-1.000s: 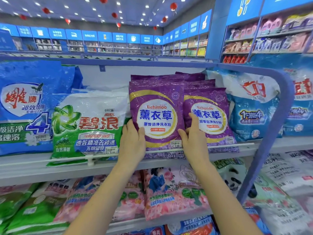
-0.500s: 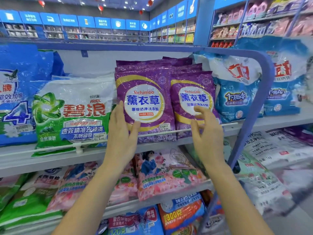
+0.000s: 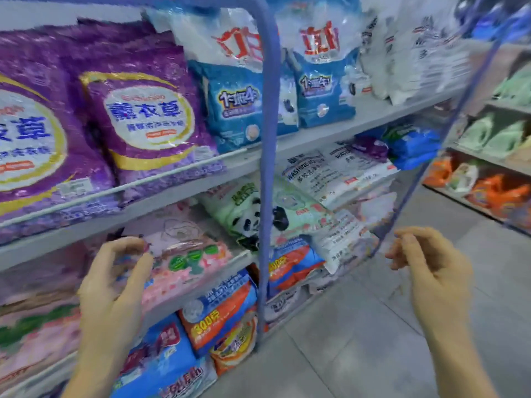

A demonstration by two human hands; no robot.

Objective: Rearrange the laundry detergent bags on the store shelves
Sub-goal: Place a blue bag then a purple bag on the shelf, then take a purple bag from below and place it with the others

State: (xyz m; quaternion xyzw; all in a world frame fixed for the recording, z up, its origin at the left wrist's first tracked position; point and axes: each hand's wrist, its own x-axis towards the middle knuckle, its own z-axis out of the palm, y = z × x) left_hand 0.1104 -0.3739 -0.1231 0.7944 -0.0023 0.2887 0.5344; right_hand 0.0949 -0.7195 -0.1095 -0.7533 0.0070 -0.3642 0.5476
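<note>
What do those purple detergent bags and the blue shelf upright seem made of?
Purple detergent bag: apparently thin, glossy plastic film; its face shows glints and wrinkles. Blue shelf upright: probably painted metal tube, smooth and fairly matte; it looks round and curves over at the top, though blur leaves that open.

Bags on shelf

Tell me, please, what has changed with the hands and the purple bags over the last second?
Both hands came off the purple bags and dropped: the left hand is now before the pink bag one shelf down, the right hand over the floor, both empty. The view swung right. The purple bags stand on their shelf as before.
</note>
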